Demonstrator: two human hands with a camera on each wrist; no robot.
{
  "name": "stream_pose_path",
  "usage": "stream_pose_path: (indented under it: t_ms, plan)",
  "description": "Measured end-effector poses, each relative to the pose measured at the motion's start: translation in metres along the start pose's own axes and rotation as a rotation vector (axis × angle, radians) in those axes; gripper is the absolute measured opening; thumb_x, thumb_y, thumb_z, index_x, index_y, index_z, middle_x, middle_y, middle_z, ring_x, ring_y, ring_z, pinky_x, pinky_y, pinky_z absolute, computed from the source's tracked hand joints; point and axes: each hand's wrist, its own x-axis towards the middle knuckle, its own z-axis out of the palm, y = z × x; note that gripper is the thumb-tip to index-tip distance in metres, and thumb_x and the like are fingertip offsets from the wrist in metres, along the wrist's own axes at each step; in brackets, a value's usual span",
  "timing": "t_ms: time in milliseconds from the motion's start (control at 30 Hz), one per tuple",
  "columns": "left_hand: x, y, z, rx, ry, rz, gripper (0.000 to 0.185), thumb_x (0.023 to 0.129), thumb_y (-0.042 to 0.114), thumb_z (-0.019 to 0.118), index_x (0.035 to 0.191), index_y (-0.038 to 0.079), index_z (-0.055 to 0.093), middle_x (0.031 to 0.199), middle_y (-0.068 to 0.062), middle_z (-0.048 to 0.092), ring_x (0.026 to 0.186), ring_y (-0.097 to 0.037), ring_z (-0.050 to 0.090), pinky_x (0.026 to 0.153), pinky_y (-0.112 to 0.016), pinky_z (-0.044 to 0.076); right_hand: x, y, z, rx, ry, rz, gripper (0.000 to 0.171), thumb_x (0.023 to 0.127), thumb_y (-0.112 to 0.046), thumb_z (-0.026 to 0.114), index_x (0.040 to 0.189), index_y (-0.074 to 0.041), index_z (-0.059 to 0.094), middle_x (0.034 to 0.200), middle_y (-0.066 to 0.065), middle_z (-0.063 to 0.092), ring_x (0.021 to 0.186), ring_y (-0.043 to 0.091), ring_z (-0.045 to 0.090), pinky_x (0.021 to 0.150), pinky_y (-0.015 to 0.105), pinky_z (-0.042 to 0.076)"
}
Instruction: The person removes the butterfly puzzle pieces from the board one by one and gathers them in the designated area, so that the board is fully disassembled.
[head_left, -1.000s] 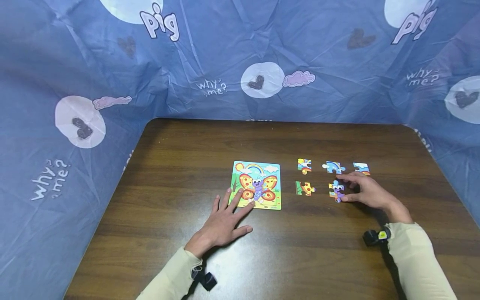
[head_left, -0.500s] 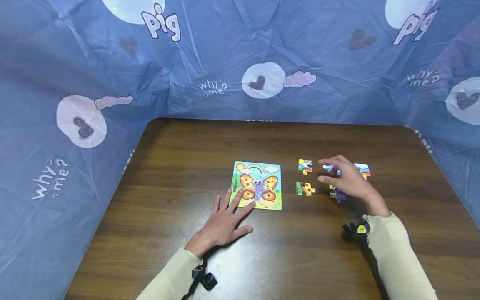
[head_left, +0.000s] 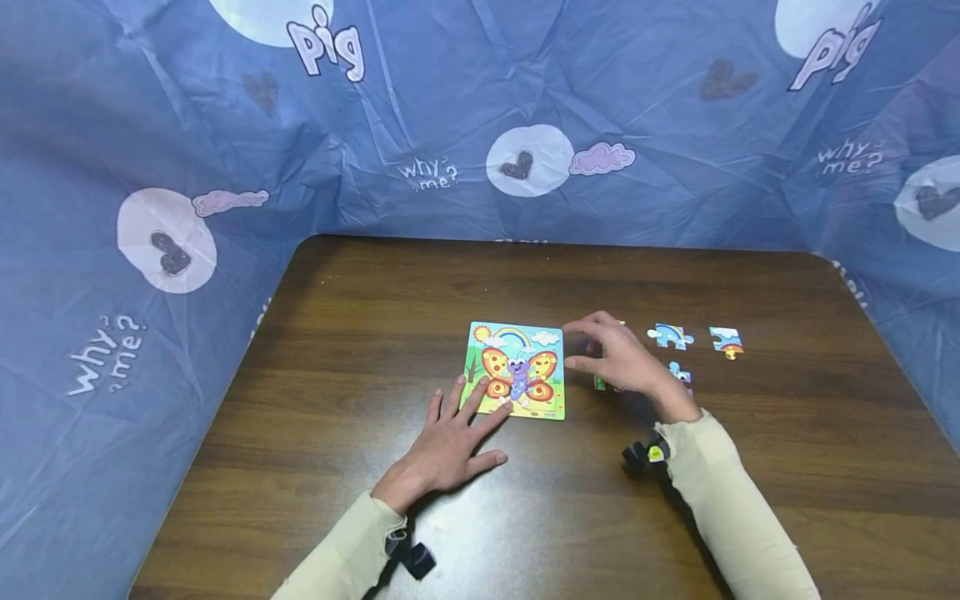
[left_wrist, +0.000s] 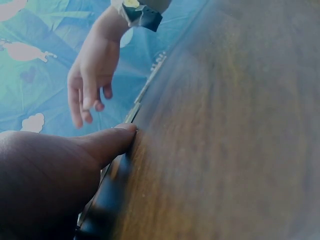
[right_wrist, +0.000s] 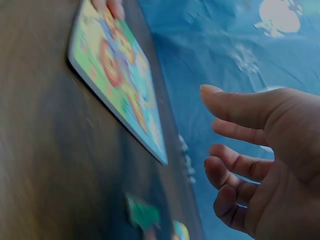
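The butterfly puzzle board (head_left: 516, 370) lies flat in the middle of the worktop (head_left: 375, 333), and neither hand has a grip on a piece: the right hand (head_left: 621, 360) hovers just right of the board with its fingers loosely spread and nothing between them, as the right wrist view shows plainly, while the left hand (head_left: 448, 443) rests flat and open on the worktop, its fingertips (head_left: 480, 392) pressing the board's near left corner. Beneath and just beside the right hand lie loose pieces: a green piece (head_left: 600, 382) shows at the edge of the palm, a blue-and-purple piece (head_left: 681, 375) peeks out behind the wrist, and farther right a rainbow piece (head_left: 670, 335) and a cloud-and-rainbow piece (head_left: 726, 341) sit apart in a row. As a judgement, the work is at an early or middle stage: several pieces lie off the board in a loose grid, the board's picture looks whole from the head view, and whether any slots are open I cannot tell. Compared with a second ago, the right hand has left the blue-and-purple piece it was touching and has travelled leftward across the grid, so that it now covers the sun piece and most of the green one; the left hand, the board and the two far pieces have not moved.
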Motion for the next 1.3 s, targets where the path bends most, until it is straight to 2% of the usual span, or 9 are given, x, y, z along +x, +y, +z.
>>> stream_pose_path:
  t_ms: [233,467,667,900,1300]
  plan:
    - [0.001,-0.001,0.001,-0.002,0.01,0.017,0.065,0.098,0.055,0.052,0.156,0.031,0.035,0.17,-0.014,0.013,0.156,-0.047,0.007,0.12,-0.072,0.012,0.013,-0.016,0.03,-0.029,-0.062,-0.053,0.057,0.085,-0.022,0.081,0.135,-0.002,0.06,0.121,0.019,0.058,0.09,0.024,0.056,0.077,0.034,0.046]
    - [0.001,0.001,0.001,-0.001,-0.01,0.014,0.065,0.099,0.057,0.05,0.156,0.032,0.033,0.17,-0.013,0.012,0.156,-0.047,0.006,0.12,-0.071,0.012,0.012,-0.02,0.045,-0.09,-0.07,-0.002,0.063,0.081,-0.029,0.084,0.134,-0.004,0.062,0.126,0.018,0.057,0.109,0.029,0.057,0.094,0.048,0.05]
    - [0.0,0.0,0.0,0.019,-0.016,-0.006,0.065,0.099,0.058,0.049,0.157,0.034,0.033,0.171,-0.011,0.01,0.157,-0.045,0.004,0.121,-0.07,0.011,0.01,-0.017,0.051,-0.089,-0.081,0.019,0.068,0.079,-0.032,0.086,0.135,-0.004,0.061,0.129,0.018,0.053,0.105,0.028,0.058,0.091,0.046,0.051]
    - [0.0,0.001,-0.002,0.013,-0.014,0.001,0.065,0.098,0.057,0.05,0.156,0.033,0.034,0.171,-0.012,0.011,0.156,-0.046,0.004,0.121,-0.071,0.011,0.011,-0.016,0.057,-0.122,-0.083,0.048,0.068,0.078,-0.034,0.086,0.136,-0.006,0.061,0.124,0.016,0.054,0.096,0.022,0.055,0.083,0.038,0.049]
    - [0.0,0.001,-0.001,0.006,-0.01,0.001,0.065,0.098,0.057,0.05,0.156,0.033,0.034,0.171,-0.011,0.01,0.156,-0.046,0.004,0.121,-0.071,0.011,0.016,-0.017,0.059,-0.076,-0.051,0.075,0.067,0.069,-0.027,0.092,0.125,-0.005,0.064,0.121,0.018,0.058,0.107,0.029,0.057,0.095,0.047,0.049]
